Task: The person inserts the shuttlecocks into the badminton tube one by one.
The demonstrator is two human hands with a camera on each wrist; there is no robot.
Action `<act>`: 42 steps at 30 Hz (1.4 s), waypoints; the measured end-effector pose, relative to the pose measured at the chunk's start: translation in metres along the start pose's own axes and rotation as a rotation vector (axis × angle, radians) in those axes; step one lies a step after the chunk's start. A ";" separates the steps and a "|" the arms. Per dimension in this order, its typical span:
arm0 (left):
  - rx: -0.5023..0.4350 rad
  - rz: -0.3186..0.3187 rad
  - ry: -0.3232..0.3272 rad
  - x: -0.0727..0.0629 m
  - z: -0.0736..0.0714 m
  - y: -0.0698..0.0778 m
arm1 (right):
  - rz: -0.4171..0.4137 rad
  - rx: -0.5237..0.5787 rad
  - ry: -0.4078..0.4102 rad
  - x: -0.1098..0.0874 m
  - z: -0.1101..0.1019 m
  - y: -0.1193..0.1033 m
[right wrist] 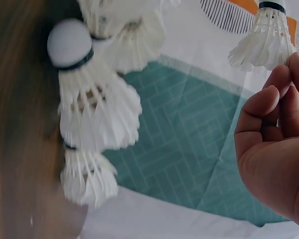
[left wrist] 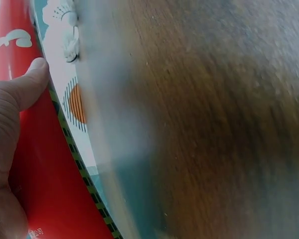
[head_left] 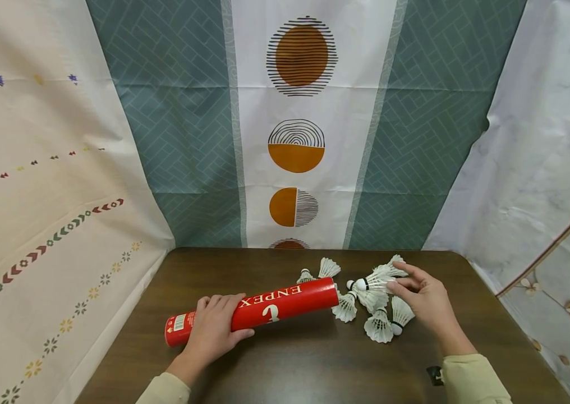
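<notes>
My left hand (head_left: 212, 328) grips a red shuttlecock tube (head_left: 292, 301) lettered ENPEX, its right end raised over the table. In the left wrist view the thumb (left wrist: 32, 82) lies along the red tube wall. The tube's mouth faces right, toward a cluster of white feather shuttlecocks; its inside is hidden. Thumb and fingers of my right hand (head_left: 428, 297) pinch one shuttlecock (right wrist: 265, 42) by the feather edge. Its cork points left toward the tube in the head view. Below it lie several others, among them one shuttlecock (head_left: 378, 326) with its feathers toward me.
Two shuttlecocks lie behind the tube's right end, one shuttlecock (head_left: 329, 267) with feathers pointing back. A small black tag (head_left: 435, 375) lies beside the right sleeve. The dark wooden table (head_left: 285, 365) ends at hanging cloths at the back and sides.
</notes>
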State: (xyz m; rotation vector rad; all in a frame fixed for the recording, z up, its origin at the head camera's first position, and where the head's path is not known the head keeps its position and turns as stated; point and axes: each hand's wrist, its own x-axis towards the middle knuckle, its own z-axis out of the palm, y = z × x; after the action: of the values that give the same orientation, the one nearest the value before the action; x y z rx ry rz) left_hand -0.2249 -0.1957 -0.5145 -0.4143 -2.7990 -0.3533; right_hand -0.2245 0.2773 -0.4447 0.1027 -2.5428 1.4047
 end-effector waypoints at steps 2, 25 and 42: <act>0.003 0.000 -0.001 0.000 0.001 0.001 | 0.008 0.020 -0.021 0.001 0.006 -0.003; -0.051 -0.018 -0.024 0.003 -0.002 0.015 | 0.120 0.258 -0.192 -0.001 0.065 -0.014; -0.048 -0.012 -0.012 0.005 -0.002 0.018 | 0.070 0.395 -0.334 -0.007 0.080 -0.009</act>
State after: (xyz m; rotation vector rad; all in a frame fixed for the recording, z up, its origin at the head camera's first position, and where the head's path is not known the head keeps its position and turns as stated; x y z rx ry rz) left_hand -0.2236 -0.1781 -0.5070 -0.4116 -2.8103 -0.4225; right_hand -0.2299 0.2050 -0.4793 0.3454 -2.4930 2.0553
